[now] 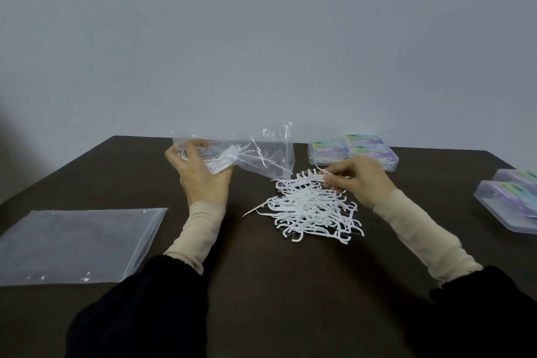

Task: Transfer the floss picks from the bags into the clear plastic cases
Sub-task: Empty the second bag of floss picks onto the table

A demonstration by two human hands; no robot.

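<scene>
Head view, single camera: sitting at the person's head height, looking forward and down across a dark table (261,285) toward a plain grey wall (261,23) that is filling the upper half. Wide-angle lens is bowing the table's far edge. Near range: both forearms are entering from the bottom corners, the left hand (200,174) and right hand (360,180) lying mid-frame. No second view is sharing the scene.
</scene>
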